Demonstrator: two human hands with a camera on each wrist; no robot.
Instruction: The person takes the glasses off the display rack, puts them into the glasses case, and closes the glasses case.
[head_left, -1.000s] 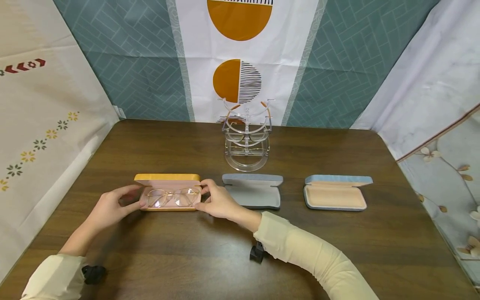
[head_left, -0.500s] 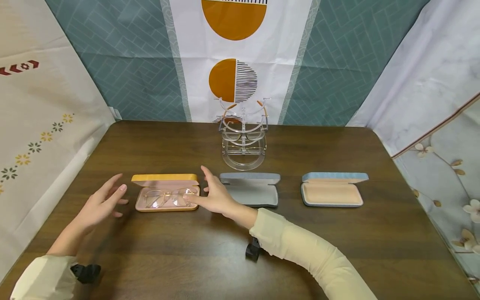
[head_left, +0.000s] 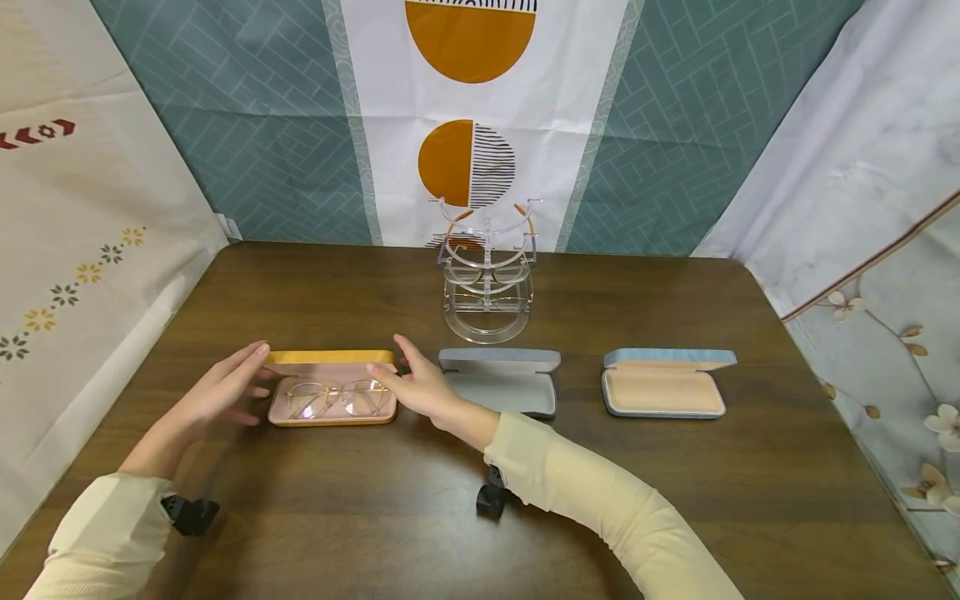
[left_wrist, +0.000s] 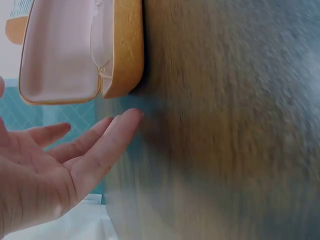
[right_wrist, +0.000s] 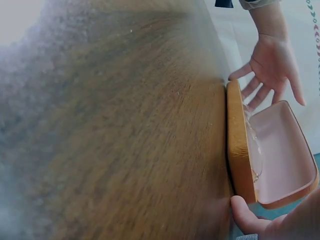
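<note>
A yellow glasses case (head_left: 330, 357) with a pink lining stands with its lid up at the left of the table. Thin gold-rimmed eyeglasses (head_left: 363, 398) lie inside it. My left hand (head_left: 217, 390) is at the case's left end, fingers extended; the left wrist view shows the fingers (left_wrist: 107, 145) apart from the case. At the right end is my right hand (head_left: 426, 388), its thumb stretched in front of the raised lid. Whether either thumb touches the lid, I cannot tell. Neither hand holds anything.
A grey glasses case (head_left: 510, 393) lies with its lid up right of my right hand. Farther right is a blue case (head_left: 663, 392) with peach lining, lid also up. A clear display stand (head_left: 487, 283) bearing eyeglasses rises behind, before the hanging cloth (head_left: 630, 167).
Both hands have let go of the yellow case's ends and opened. After drawing back, the left hand has come closer again, and both thumbs are now up at lid height.
</note>
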